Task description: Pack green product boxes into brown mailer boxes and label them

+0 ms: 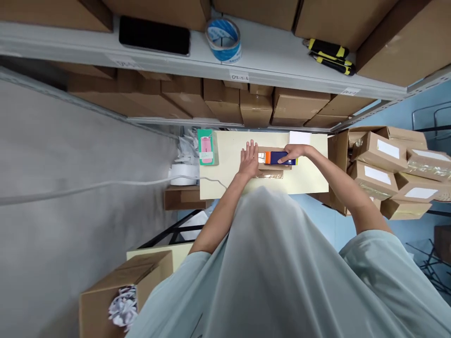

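Observation:
A small brown cardboard box [269, 174] lies on the pale table [232, 183] in front of me. Inside or on top of it sits a colourful product box [276, 157], orange, blue and white. My left hand [249, 160] lies flat with fingers stretched out against the left end of the cardboard box. My right hand [294, 152] rests on the right end of the colourful box, fingers curled over it.
A green and pink product box [207, 147] stands at the table's left. A white tape roll [183, 173] sits beside it. Shelves above hold brown cartons, a phone [154, 36], blue tape [223, 40] and yellow-black tools [329, 55]. Labelled parcels [394, 173] pile at right.

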Action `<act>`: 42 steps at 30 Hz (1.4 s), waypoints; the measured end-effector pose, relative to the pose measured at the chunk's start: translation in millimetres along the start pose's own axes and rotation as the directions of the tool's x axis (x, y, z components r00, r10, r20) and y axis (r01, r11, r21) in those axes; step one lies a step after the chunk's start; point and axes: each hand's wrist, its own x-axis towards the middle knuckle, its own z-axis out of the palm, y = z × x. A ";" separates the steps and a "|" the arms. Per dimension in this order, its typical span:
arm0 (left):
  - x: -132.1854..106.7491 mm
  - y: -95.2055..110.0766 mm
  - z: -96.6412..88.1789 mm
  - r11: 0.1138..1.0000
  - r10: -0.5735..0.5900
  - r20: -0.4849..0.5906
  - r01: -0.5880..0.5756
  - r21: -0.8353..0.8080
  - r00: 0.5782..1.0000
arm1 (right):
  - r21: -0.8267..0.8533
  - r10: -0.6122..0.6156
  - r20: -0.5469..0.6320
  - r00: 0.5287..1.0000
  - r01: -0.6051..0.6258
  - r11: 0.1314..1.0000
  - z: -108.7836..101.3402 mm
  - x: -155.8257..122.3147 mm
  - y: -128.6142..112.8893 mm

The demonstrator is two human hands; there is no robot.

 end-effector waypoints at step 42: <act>16.8 29.9 2.5 0.934 -0.237 0.034 0.218 0.282 0.971 | 0.180 -0.080 0.052 0.995 0.069 0.981 -72.3 -17.1 198.8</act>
